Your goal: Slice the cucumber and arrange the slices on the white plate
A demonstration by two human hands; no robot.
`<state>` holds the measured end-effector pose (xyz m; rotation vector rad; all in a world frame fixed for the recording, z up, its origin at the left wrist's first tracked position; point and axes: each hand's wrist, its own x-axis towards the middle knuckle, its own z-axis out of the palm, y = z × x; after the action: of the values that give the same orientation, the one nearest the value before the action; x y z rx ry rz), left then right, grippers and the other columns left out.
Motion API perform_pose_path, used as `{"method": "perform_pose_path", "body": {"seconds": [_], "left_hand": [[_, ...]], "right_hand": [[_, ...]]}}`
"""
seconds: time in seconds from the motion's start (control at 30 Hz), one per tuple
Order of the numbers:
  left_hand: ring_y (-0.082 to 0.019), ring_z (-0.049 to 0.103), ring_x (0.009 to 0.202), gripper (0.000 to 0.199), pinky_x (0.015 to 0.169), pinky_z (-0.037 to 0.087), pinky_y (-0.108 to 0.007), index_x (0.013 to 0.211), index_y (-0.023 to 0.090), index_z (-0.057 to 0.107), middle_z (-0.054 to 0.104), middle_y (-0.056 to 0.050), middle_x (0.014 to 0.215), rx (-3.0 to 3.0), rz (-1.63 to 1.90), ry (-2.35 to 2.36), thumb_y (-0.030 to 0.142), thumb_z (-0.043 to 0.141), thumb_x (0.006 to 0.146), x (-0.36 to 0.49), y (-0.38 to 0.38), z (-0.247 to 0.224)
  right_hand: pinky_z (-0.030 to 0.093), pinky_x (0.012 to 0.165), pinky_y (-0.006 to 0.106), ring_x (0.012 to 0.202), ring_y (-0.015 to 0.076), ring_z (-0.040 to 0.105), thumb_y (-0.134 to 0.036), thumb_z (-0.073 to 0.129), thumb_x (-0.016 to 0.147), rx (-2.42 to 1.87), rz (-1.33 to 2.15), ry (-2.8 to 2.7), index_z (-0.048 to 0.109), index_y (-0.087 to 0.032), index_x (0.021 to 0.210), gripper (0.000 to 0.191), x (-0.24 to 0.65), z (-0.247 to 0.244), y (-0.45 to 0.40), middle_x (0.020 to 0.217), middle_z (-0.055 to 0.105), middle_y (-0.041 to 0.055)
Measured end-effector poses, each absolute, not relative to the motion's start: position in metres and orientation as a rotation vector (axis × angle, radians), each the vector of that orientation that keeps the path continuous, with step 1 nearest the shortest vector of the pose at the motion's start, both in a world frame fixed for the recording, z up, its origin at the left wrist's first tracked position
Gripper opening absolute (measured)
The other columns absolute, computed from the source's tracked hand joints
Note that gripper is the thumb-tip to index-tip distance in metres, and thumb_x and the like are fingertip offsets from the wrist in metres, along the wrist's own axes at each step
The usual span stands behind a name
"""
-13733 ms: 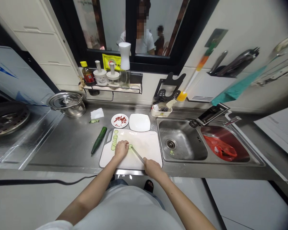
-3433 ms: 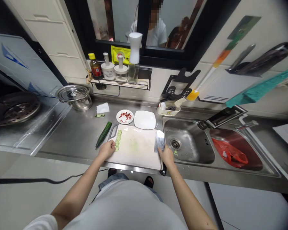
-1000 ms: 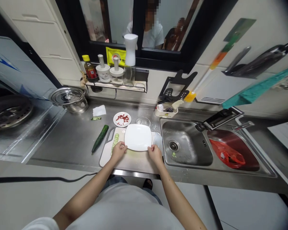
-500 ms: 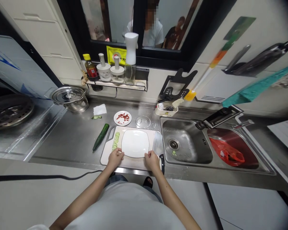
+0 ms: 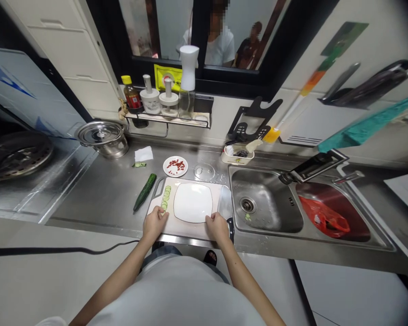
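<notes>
Green cucumber slices (image 5: pixel 167 194), axis 12-to-6, lie 1 o'clock from nearer left hand (image 5: pixel 154 222), fingers narrow, grip unclear; right hand (image 5: pixel 219 227) pinches plate (image 5: pixel 193 202).

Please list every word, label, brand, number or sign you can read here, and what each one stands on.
No word, brand or number is legible.
Yellow packet: red and white print, too small to read.
Yellow-capped bottle: red label, too small to read.
White paper at the right edge: printing, too blurred to read.
White plate: no writing visible.
</notes>
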<state>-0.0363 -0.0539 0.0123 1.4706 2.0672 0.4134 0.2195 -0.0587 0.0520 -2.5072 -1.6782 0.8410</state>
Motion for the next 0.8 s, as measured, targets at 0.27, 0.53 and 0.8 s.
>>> {"method": "perform_pose_path", "body": {"seconds": [0.27, 0.53, 0.8], "left_hand": [[-0.025, 0.062, 0.084, 0.036, 0.076, 0.038, -0.032, 0.098, 0.02, 0.061, 0.067, -0.006, 0.083, 1.591, 0.264, 2.208, 0.05, 0.054, 0.081, -0.053, -0.054, 0.007], [-0.022, 0.059, 0.086, 0.021, 0.072, 0.039, -0.028, 0.091, 0.02, 0.061, 0.064, -0.005, 0.088, 1.569, 0.372, 2.167, 0.038, 0.057, 0.081, -0.05, -0.057, -0.007], [-0.022, 0.058, 0.086, 0.02, 0.075, 0.04, -0.029, 0.092, 0.02, 0.062, 0.063, -0.006, 0.088, 1.538, 0.442, 2.16, 0.035, 0.058, 0.079, -0.047, -0.058, -0.006]], "right_hand": [[0.038, 0.072, 0.026, 0.091, 0.0209, 0.063, -0.035, 0.044, 0.092, -2.449, 0.738, -1.617, 0.056, -0.014, 0.117, 0.035, 0.225, 0.055, -0.059, 0.095, 0.069, 0.0118], [0.034, 0.064, 0.024, 0.074, 0.0184, 0.06, -0.032, 0.043, 0.091, -2.311, 0.661, -1.575, 0.059, -0.015, 0.11, 0.03, 0.227, 0.05, -0.059, 0.075, 0.064, 0.0047], [0.034, 0.062, 0.024, 0.065, 0.017, 0.055, -0.034, 0.041, 0.089, -2.16, 0.657, -1.552, 0.06, -0.015, 0.105, 0.031, 0.227, 0.048, -0.059, 0.072, 0.062, 0.0028]]}}
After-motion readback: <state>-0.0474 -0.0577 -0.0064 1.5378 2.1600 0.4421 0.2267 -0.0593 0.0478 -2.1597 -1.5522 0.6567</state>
